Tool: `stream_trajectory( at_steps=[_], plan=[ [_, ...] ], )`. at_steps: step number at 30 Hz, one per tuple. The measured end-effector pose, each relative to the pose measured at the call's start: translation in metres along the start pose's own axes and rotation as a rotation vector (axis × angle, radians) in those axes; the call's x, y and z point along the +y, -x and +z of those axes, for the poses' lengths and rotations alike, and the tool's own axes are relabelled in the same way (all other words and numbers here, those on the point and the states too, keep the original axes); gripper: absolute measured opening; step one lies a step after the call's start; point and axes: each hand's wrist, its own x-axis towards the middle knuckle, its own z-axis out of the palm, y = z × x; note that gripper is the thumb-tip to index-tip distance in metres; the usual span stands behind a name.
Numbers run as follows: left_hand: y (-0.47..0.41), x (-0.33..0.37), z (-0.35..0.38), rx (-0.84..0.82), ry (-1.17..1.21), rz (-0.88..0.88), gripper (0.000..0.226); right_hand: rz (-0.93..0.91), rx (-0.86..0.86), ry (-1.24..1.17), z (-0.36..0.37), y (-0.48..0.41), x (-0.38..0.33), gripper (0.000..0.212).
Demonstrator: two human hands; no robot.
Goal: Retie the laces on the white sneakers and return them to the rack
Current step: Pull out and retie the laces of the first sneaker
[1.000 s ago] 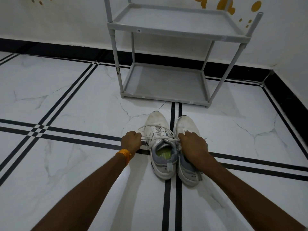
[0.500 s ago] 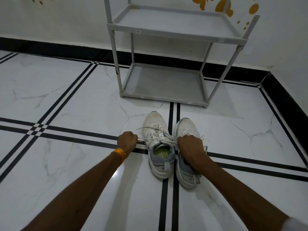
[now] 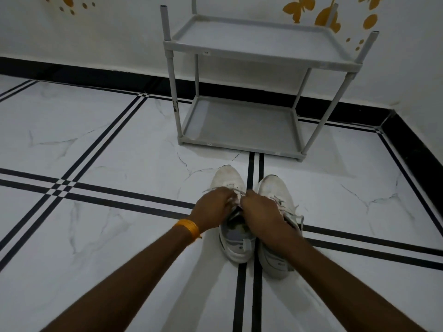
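Observation:
Two white sneakers stand side by side on the floor, toes toward the rack: the left sneaker (image 3: 227, 178) and the right sneaker (image 3: 273, 190). My left hand (image 3: 212, 204) and my right hand (image 3: 260, 208) meet over the left sneaker's tongue, each closed on an end of its white lace (image 3: 236, 194). The knot itself is hidden under my fingers. The right sneaker's laces (image 3: 293, 210) lie loose over its side. An orange band (image 3: 188, 227) is on my left wrist.
A grey two-shelf rack (image 3: 239, 142) stands against the wall just beyond the sneakers, both shelves bare. White marble floor with black stripes (image 3: 119, 192) surrounds the shoes. A black skirting (image 3: 412, 149) marks the wall corner at right.
My hands were pulling the left sneaker's lace ends apart sideways; now both have come together over the middle of that shoe. The view has tilted up a little toward the rack.

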Motion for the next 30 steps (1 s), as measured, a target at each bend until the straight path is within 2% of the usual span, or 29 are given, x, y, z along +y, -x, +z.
stream_trajectory(
  at_steps=[2,4,6,8,10,11,13,15,17,20,23,30],
  plan=[
    [0.005,-0.005,0.004,0.098,-0.090,0.072,0.024,0.044,0.000,0.037,0.003,-0.001,0.005,0.024],
    [0.011,-0.011,0.006,0.181,-0.166,0.128,0.022,0.075,0.030,-0.028,0.009,-0.001,0.011,0.021],
    [0.014,-0.017,0.013,0.213,-0.154,0.053,0.023,0.114,0.043,-0.119,0.014,0.000,0.010,0.019],
    [0.011,-0.017,0.018,0.187,0.025,-0.168,0.031,0.204,0.039,-0.353,0.020,0.001,0.008,0.017],
    [0.004,-0.017,0.020,0.175,0.203,-0.393,0.035,0.302,0.014,-0.660,0.026,0.000,0.003,0.026],
    [0.002,-0.016,0.022,0.200,0.267,-0.450,0.039,0.331,-0.023,-0.769,0.029,-0.002,0.000,0.030],
    [0.001,-0.014,0.023,0.249,0.334,-0.482,0.048,0.408,-0.068,-0.992,0.035,-0.006,-0.006,0.032],
    [0.001,-0.012,0.024,0.269,0.418,-0.514,0.044,0.589,-0.029,-1.352,0.038,-0.007,-0.011,0.031],
    [0.000,-0.012,0.024,0.307,0.488,-0.539,0.039,0.728,0.037,-1.567,0.042,-0.008,-0.013,0.026],
    [0.000,-0.011,0.025,0.375,0.462,-0.557,0.035,0.835,0.181,-1.680,0.048,-0.010,-0.022,0.024],
    [0.000,-0.007,0.024,0.395,0.409,-0.559,0.042,0.888,0.299,-1.676,0.050,-0.010,-0.029,0.029],
    [0.002,-0.006,0.023,0.395,0.385,-0.573,0.045,0.901,0.343,-1.735,0.054,-0.010,-0.031,0.031]
  ],
)
